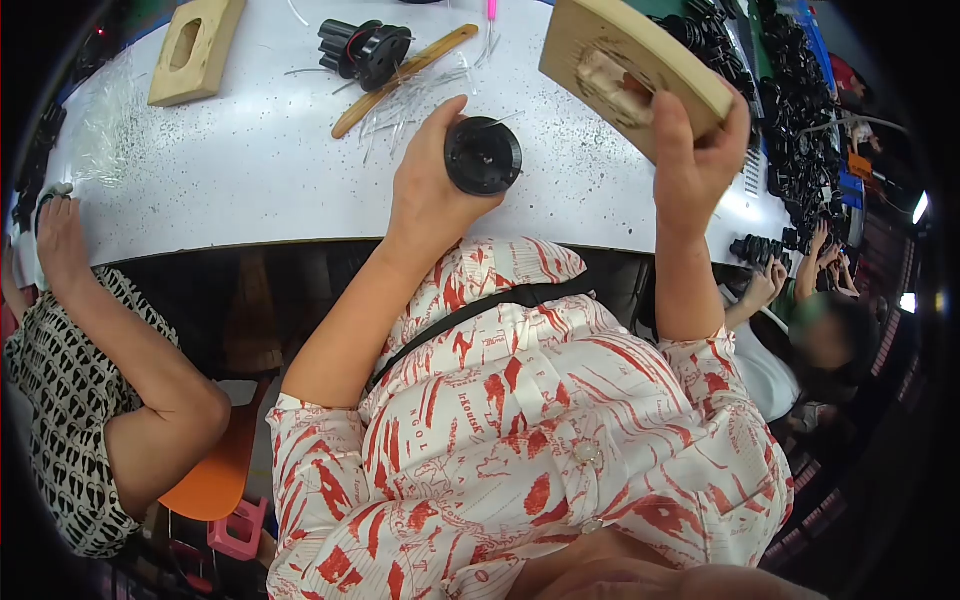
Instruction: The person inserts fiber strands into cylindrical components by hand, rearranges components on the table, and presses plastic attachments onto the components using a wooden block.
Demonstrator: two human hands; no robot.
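My left hand (432, 185) is wrapped round a black round plastic part (483, 156) near the table's front edge, its circular face turned up. A thin clear strand lies at its top rim. Raised to the right, my right hand (700, 150) grips a thick wooden block (610, 75) by its lower right corner. The block is tilted and has a rough oval hollow. Beyond my left hand lie a wooden stick (405, 80) and a black plastic assembly (368, 54) with a red ring, beside loose clear strips (410, 108).
Another wooden block (196, 50) with an oval slot stands at the back left, near a heap of clear scraps (108, 125). Dark specks dot the white table (300, 200). Black parts (800, 120) are piled at right. Co-workers' hands (62, 240) show on both sides.
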